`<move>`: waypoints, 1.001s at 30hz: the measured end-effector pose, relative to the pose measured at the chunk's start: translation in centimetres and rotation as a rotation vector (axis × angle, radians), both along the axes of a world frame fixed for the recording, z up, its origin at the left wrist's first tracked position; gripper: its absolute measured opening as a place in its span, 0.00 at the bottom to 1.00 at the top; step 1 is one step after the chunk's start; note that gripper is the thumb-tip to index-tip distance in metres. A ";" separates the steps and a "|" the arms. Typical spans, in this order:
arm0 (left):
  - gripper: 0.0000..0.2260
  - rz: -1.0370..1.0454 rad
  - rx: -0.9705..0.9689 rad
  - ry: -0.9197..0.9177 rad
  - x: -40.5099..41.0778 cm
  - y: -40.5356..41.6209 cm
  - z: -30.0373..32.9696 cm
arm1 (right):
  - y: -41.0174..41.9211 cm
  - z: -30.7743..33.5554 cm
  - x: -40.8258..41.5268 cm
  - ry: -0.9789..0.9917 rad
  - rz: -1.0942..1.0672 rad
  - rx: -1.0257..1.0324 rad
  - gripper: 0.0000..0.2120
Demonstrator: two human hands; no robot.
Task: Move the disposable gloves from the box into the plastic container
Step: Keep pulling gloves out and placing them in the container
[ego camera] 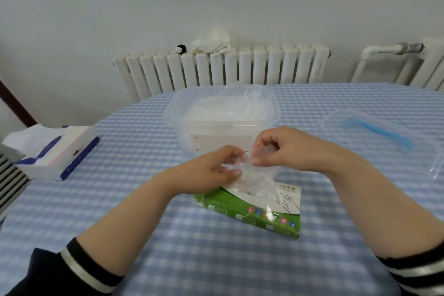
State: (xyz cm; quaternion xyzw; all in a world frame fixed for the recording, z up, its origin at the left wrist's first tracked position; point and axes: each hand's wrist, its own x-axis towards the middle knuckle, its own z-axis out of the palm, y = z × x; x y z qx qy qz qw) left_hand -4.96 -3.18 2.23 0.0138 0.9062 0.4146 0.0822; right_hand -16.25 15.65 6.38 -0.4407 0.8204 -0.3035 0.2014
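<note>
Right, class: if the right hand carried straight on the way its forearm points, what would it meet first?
The right hand points left, toward the left hand. Both pinch the same glove above the box, so it would probably meet the left hand's fingers first, though depth is unclear.

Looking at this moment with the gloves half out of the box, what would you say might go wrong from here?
Both hands, left and right, pinch the gloves, so nothing holds the green box; it may lift along. Extra gloves may drag out together. The plastic container already looks full, so more could spill over.
</note>
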 end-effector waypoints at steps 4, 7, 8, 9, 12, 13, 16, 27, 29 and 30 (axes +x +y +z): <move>0.18 -0.078 -0.097 -0.038 0.2 1.1 -0.7 | -0.1 0.2 -0.3 -0.009 0.000 -0.113 0.05; 0.13 -0.144 -0.256 0.065 0.2 1.8 -1.7 | -0.1 0.1 -0.2 -0.105 0.048 -0.265 0.11; 0.15 -0.166 -0.265 0.099 0.2 1.9 -1.9 | -0.2 0.1 -0.1 -0.160 0.061 -0.352 0.09; 0.16 -0.172 -0.255 0.108 0.2 1.8 -2.1 | -0.3 0.0 0.2 -0.201 0.069 -0.443 0.07; 0.17 -0.173 -0.206 0.108 0.1 1.3 -2.1 | -0.9 -0.4 0.8 -0.208 0.044 -0.696 0.07; 0.16 -0.168 -0.189 0.105 0.1 1.2 -2.1 | -1.1 -0.7 1.0 -0.206 0.030 -0.763 0.06; 0.18 -0.178 -0.283 0.095 0.0 1.2 -2.2 | -1.4 -0.3 1.4 -0.292 -0.055 -0.999 0.06; 0.33 -0.080 -0.181 -0.007 -0.3 0.3 -1.3 | 1.2 3.4 1.0 0.023 -0.377 -1.168 0.06; 0.34 0.021 0.094 0.067 -0.5 1.1 0.9 | 0.9 3.2 1.1 0.084 -0.390 -1.055 0.07; 0.37 0.062 0.264 0.094 -0.6 1.6 2.0 | 0.6 3.0 1.2 0.113 -0.384 -0.996 0.07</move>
